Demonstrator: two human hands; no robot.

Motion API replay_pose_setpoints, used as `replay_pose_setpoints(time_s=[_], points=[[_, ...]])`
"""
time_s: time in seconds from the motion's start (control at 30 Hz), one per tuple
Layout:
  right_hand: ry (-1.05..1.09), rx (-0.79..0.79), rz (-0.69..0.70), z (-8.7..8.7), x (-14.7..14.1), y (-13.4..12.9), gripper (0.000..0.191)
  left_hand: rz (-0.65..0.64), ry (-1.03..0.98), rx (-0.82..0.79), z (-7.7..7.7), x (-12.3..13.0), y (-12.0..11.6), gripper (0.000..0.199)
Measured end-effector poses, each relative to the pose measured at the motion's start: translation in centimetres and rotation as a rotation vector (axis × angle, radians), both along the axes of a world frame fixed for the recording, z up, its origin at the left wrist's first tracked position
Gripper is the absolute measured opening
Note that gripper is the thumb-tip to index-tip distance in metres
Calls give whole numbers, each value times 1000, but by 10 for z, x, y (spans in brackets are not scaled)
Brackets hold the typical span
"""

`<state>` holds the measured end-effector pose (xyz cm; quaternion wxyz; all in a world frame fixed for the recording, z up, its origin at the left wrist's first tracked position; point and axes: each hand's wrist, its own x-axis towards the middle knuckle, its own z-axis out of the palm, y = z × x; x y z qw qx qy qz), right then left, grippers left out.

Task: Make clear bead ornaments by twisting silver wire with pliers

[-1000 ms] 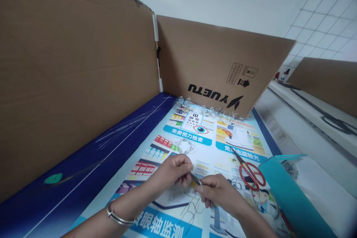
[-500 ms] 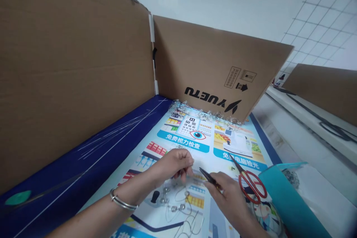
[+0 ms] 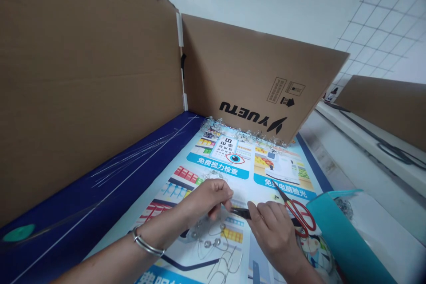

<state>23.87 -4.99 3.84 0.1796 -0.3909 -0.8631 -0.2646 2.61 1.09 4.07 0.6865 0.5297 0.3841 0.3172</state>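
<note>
My left hand [image 3: 211,197], with a silver bangle [image 3: 146,244] on the wrist, is closed in a pinch; what its fingers hold is too small to make out. My right hand [image 3: 274,230] is wrapped round dark pliers [image 3: 241,213], whose tip points left and reaches the left fingertips. Below the hands, clear wire loops [image 3: 228,264] and small silver round pieces [image 3: 212,243] lie on the printed sheet [image 3: 173,242]. Red-handled scissors [image 3: 301,217] lie just right of my right hand, blades pointing up and left.
Cardboard panels [image 3: 253,71] stand at the back and left. Clusters of wire pieces [image 3: 244,135] line the back panel's foot. A teal-sided box [image 3: 346,235] sits at the right. A green object [image 3: 19,233] and thin clear strands [image 3: 140,155] lie on the blue surface at the left.
The pliers in my right hand have turned and moved left, up to my left fingertips. The right hand has rolled so its knuckles show. The whole view has shifted slightly.
</note>
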Motion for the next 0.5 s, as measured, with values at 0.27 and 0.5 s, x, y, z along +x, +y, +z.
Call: replay_pose_setpoints(time_s=[0.27, 0.5], points=[[-17, 13, 8, -3, 0, 1, 30, 23, 44, -8, -4, 4, -2, 30], [-22, 1, 19, -2, 0, -1, 34, 36, 29, -33, -7, 6, -2, 27]])
